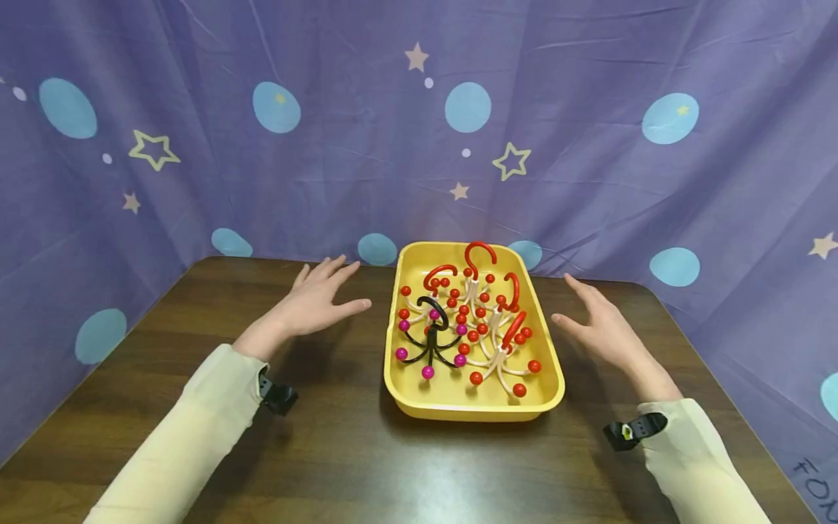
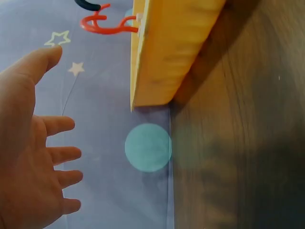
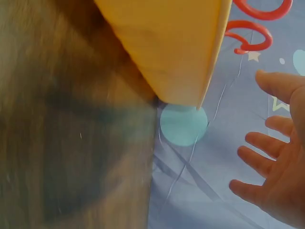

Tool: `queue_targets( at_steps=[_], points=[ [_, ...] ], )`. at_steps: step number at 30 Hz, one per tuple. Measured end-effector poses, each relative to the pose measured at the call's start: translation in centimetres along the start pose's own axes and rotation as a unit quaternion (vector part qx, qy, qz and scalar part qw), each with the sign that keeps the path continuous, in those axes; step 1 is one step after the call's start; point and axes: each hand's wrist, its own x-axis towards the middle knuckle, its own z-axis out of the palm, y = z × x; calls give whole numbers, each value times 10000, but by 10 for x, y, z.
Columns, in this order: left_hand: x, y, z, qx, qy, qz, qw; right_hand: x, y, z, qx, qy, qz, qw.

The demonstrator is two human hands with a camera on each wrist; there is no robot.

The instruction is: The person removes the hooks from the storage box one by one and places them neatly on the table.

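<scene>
A yellow plastic tray (image 1: 474, 412) stands on the table, holding several hook-topped pieces with curved legs ending in balls. One piece is black (image 1: 432, 339) with magenta balls, at the tray's left side. The others have red hooks (image 1: 514, 329), whitish legs and red balls. My left hand (image 1: 310, 300) is held left of the tray, fingers spread, touching nothing. On the opposite side my right hand (image 1: 604, 326) is likewise empty, thumb apart from the extended fingers. Both wrist views show the tray's outer wall (image 2: 171, 52) apart from the fingers.
The brown wooden table (image 1: 327, 466) extends on all sides of the tray. Behind it hangs a purple curtain (image 1: 366, 175) with stars and blue dots, close to the tray's far end. Each wrist wears a black strap with a small device (image 1: 278, 397).
</scene>
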Motion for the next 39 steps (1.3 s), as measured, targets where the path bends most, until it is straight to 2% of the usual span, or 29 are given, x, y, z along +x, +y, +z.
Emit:
queue_targets(
  at_steps=[5,12,17,26,32,39],
  points=[
    [3,9,6,-57,41,129,9999,-2,-4,7,271,-162,221,9993],
    [8,22,12,-413,309,327,9981,-5,-4,18,746,-169,322,9966],
    [12,32,17,-739,476,528,9947,-6,-4,25,1012,-254,318,9940],
    [20,51,26,-1148,793,1020,9850,-3,-4,30,1040,-473,421,9926],
    [24,68,26,-1362,700,1200,9809,-3,-3,33,1201,-594,536,9895],
    [29,80,30,-1322,538,1548,9776,-4,-3,34,1466,-704,721,9841]
  ],
)
